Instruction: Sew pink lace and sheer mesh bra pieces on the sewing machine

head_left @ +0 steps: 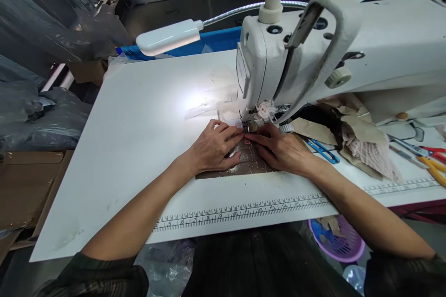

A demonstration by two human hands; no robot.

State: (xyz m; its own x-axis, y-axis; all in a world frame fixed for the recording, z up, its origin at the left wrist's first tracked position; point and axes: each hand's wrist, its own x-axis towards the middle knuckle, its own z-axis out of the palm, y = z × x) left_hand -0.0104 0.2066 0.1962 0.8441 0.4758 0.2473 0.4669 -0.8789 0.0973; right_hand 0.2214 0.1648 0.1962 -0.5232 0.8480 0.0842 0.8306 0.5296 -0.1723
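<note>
Both hands, left hand (213,145) and right hand (278,148), press flat a glossy brown textured patch (244,160) under the presser foot (249,126).

Glossy brown patterned piece (244,160), leather-like, under left hand (212,146) & right hand (278,148). Smooth matt white table (139,116). Painted metal sewing machine (348,46), worn. Plastic lamp (169,37), metal gooseneck. Pinkish lace scraps (369,151).

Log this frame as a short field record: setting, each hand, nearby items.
Setting: white sewing table, sewing machine, lamp lit
Left hand: flat on brown patterned fabric, fingertips near presser foot
Right hand: pressing the same fabric beside the foot
Nearby: blue snips, scissors, purple basket
</note>
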